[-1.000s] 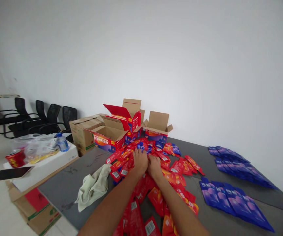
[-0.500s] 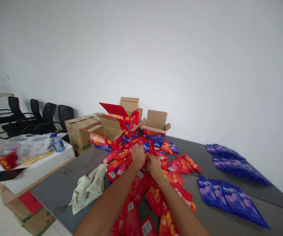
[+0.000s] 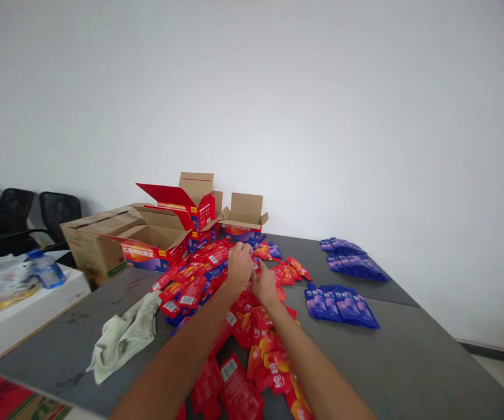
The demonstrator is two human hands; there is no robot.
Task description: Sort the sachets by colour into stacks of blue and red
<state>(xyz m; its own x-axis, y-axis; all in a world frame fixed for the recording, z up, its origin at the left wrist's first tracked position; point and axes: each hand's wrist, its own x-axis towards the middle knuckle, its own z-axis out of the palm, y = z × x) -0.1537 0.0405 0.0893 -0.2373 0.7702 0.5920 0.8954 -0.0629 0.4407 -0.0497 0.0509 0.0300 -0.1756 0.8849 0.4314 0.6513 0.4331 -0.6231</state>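
While both forearms reach out over the bench (image 3: 409,361), the readings are as follows.

Left hand: left hand (image 3: 240,265) lies on the far part of the heap of red packets (image 3: 217,274), fingers curled down into it; grip bent over packets, but whether it has one pinched I cannot tell.
Right hand: right hand (image 3: 264,286) just beside the left, touching it or nearly so, palm down on the same heap; grip state cannot be told, fingertips hidden.
Red packets: loose, overlapping, spread from the near edge between the forearms to the open boxes at the back.
Blue packets: near stack of blue packets (image 3: 342,303) fanned flat to the right of the hands, apart from the red heap; second blue stack (image 3: 350,262) farther back right.
Boxes: open red carton (image 3: 156,245) back left, another open carton (image 3: 245,219) behind the heap.
Cloth: pale rag (image 3: 121,335) crumpled left of the left forearm.
Side: water bottle (image 3: 46,271) on a white board at far left.
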